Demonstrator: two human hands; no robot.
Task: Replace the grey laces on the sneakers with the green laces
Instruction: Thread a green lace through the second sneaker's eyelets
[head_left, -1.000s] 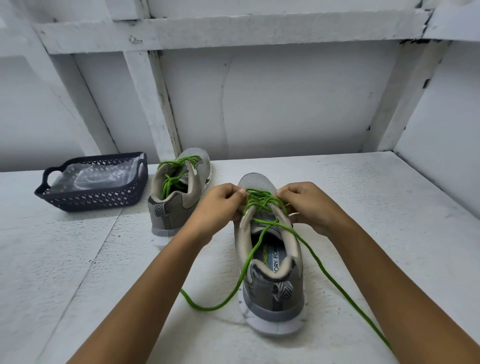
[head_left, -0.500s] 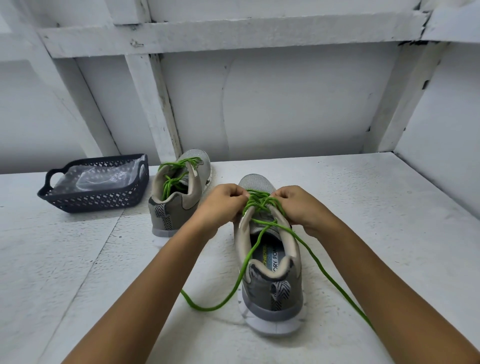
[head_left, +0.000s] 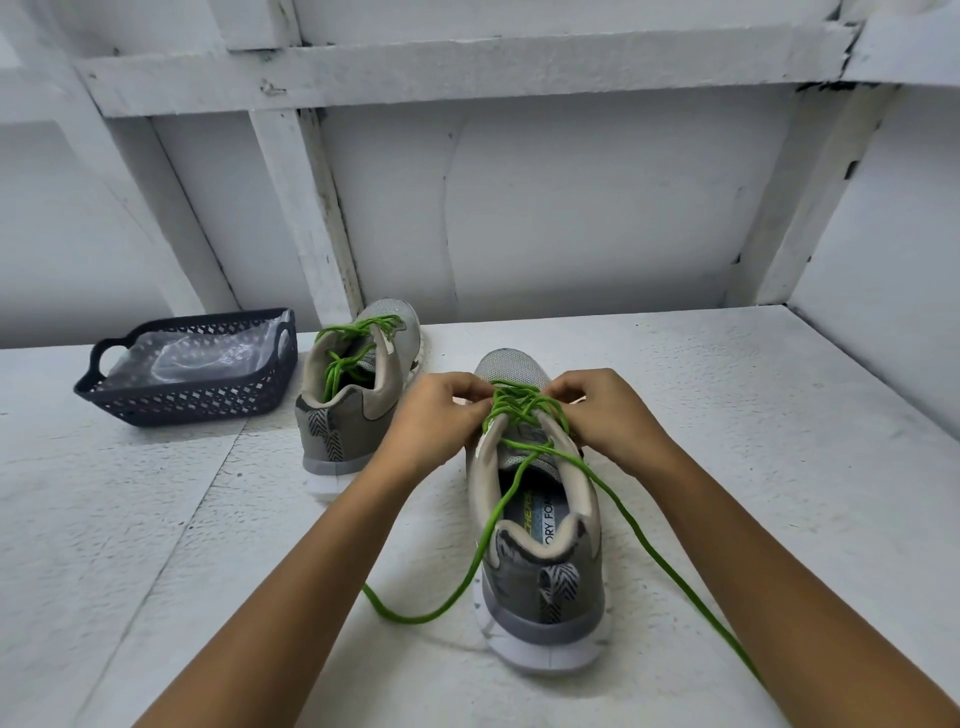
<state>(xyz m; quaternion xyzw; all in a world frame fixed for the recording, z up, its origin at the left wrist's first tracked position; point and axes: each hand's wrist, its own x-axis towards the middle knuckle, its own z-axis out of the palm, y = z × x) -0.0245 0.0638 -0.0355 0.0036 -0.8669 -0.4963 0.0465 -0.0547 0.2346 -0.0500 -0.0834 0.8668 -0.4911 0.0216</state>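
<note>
Busy at the near sneaker (head_left: 540, 577), toe pointing away, mid-table (head_left: 779, 415). Pinching the green lace (head_left: 519, 410) at the left eyelets with the left hand (head_left: 441, 418), curled tight; pinching it on the right side with the right hand (head_left: 608, 415), curled just the same. Crossed over the tongue between the two. Trailing one loose end across the opening to a loop left of the heel, the other off along the right forearm. Behind on the left, the far sneaker (head_left: 363, 395), laced green already, just beside a dark basket (head_left: 197, 402) with clear plastic (head_left: 192, 356) inside.
</note>
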